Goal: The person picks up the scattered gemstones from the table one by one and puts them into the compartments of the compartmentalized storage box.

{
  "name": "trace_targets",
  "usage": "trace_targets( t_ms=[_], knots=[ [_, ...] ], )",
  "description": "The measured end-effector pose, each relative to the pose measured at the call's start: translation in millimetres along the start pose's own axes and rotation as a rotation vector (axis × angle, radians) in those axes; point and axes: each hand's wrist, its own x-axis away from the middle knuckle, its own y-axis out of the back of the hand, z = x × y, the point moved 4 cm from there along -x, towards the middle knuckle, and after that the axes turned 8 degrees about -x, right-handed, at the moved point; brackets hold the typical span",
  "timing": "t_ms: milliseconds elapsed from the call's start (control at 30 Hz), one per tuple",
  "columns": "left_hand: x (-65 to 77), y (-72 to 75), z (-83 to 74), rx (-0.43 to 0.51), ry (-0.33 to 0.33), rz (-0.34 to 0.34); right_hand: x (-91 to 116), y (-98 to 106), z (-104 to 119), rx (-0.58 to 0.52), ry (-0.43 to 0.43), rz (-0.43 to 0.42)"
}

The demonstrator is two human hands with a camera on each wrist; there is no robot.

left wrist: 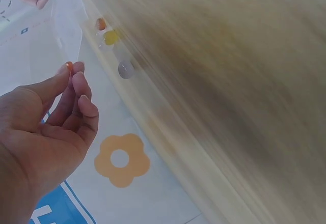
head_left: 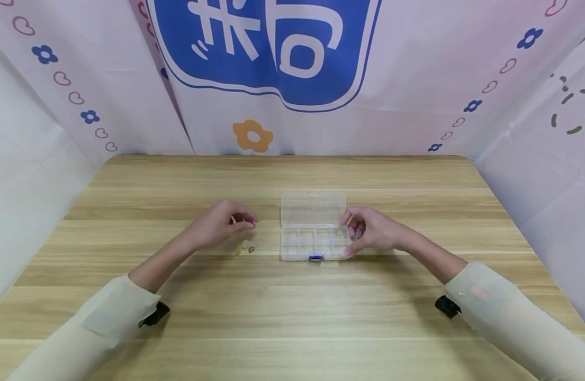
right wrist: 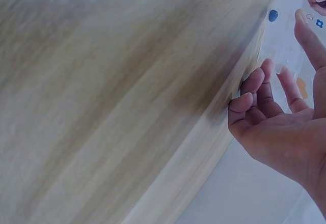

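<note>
My left hand (head_left: 221,226) is left of a clear plastic compartment box (head_left: 290,250), pinching a small orange bead (left wrist: 70,66) between thumb and fingertips. On the table below that hand lie a yellow bead (left wrist: 110,37), an orange-brown bead (left wrist: 101,24) and a clear greyish bead (left wrist: 126,70). The box stands with its lid (head_left: 313,209) folded back and a blue latch (head_left: 316,257) in front. My right hand (head_left: 375,230) holds the box's right end, thumb at the front corner and index finger at the back. A small round item (head_left: 340,232) sits in the back right compartment.
The wood-grain table (head_left: 292,317) reaches back to a printed white cloth (head_left: 392,127). A dark bead-like piece (right wrist: 273,15) shows near the box in the right wrist view; whether it is inside cannot be told. Black wrist cameras (head_left: 155,314) sit under both sleeves.
</note>
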Motion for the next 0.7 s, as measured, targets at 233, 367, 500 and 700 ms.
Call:
trace_targets(
  t_ms=[233, 367, 500, 700],
  knots=[
    [-3.3, -0.8, -4.4, -0.016, 0.013, 0.011, -0.1, 0.5, -0.6, -0.003, 0.007, 0.002],
    [-5.9, -2.0, -5.7, -0.012, 0.018, 0.023, -0.2, 0.6, -0.5, -0.008, 0.009, 0.005],
    [-10.1, -2.9, -8.1, -0.008, 0.010, 0.021, 0.2, 0.6, -0.1, -0.009, 0.007, 0.005],
    [-16.5, -5.4, -13.3, 0.018, -0.006, 0.021, 0.1, 0.1, -0.3, -0.011, 0.008, 0.005]
  ],
)
